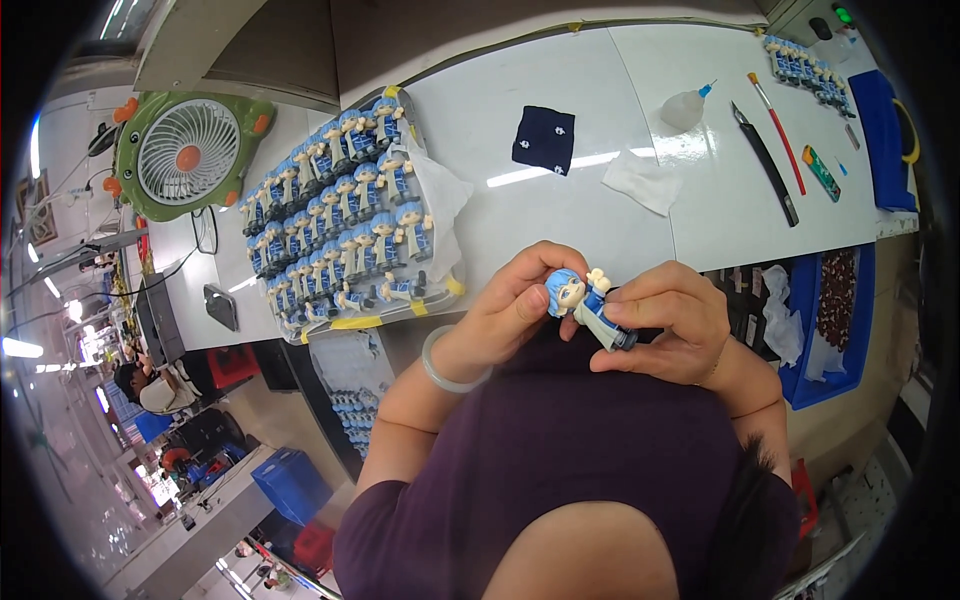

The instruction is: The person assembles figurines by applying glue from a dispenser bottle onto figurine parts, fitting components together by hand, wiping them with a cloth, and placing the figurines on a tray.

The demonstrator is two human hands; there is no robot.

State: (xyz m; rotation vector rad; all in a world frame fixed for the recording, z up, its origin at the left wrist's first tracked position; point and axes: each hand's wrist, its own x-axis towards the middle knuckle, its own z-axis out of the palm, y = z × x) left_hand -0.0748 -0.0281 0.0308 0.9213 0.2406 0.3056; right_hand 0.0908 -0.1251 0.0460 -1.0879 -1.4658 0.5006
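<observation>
Between my two hands, in front of my chest, is a small blue-haired figurine (592,310) in a blue and pale grey outfit, tilted with its head to the left. My left hand (520,305) is closed around the head, thumb and fingers pressing against the hair. The fingers of my right hand (672,318) pinch the figurine's lower body and dark feet. To the left, a clear tray with yellow tape (357,322) bears rows of similar blue-haired figurines (340,200), most standing and a few lying near its front edge.
A green fan (190,158) and a phone (221,307) are at the left. Beyond my hands lie a dark cloth (543,140), a white wipe (640,182) and a needle-tipped bottle (684,108). Farther right are a black-handled knife (766,168), a red brush (782,140) and a blue bin (857,330).
</observation>
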